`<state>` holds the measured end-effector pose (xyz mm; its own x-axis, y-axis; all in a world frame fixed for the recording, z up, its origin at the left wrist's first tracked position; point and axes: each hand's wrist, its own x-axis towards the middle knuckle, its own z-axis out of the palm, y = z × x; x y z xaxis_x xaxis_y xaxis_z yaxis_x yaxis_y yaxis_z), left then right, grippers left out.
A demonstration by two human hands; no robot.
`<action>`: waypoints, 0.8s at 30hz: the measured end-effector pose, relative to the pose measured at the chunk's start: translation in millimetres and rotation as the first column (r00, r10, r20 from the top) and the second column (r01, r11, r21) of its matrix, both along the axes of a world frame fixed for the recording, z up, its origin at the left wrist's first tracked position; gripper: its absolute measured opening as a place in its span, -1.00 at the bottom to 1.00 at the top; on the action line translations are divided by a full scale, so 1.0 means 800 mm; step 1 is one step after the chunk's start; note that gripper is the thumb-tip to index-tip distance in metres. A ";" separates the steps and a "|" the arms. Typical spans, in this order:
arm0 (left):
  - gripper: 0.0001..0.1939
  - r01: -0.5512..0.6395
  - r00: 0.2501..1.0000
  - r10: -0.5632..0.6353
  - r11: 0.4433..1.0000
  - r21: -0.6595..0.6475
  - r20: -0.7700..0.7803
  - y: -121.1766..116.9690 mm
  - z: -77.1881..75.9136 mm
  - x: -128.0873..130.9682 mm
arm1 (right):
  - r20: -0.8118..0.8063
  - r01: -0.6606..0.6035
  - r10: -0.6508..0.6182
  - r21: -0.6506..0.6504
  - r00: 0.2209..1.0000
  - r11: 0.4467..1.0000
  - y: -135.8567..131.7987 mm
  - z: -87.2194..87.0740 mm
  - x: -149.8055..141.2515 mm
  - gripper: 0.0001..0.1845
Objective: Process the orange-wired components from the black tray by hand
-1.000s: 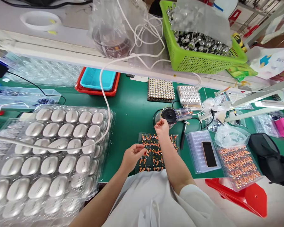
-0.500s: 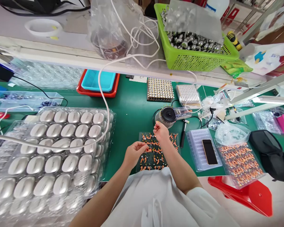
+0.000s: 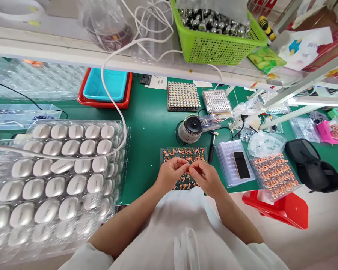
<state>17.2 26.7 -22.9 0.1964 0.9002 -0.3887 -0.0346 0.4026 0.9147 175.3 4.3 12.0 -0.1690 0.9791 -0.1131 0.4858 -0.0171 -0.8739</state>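
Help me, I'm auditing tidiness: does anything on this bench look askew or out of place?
Yes: in the tray of silver shells, one shell sits tilted while its neighbours lie flatter. At right, the tray of orange parts juts past the front edge of the green bench, with a red stool below.

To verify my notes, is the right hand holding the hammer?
No, the hammer lies on the green table, apart from the right hand.

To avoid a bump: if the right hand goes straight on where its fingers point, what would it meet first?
Most likely the left hand, which faces the right hand almost tip to tip. Whether they touch, or pinch something small, I cannot tell.
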 end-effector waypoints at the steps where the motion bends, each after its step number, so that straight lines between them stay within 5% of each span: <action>1: -0.79 0.019 1.000 -0.019 1.000 0.018 -0.001 -0.003 0.000 0.003 | 0.014 0.012 -0.012 0.002 1.000 1.000 -0.002 0.002 0.001 -0.83; 7: -0.78 0.131 0.991 -0.133 0.988 0.086 0.016 -0.019 0.004 0.004 | 0.048 -0.001 0.001 0.012 0.999 1.000 -0.013 0.007 0.012 -0.84; 24: -0.82 0.238 0.944 -0.136 0.912 0.333 -0.301 -0.029 0.010 0.000 | 0.176 -0.121 0.114 0.029 0.978 0.992 -0.012 0.012 0.018 -0.84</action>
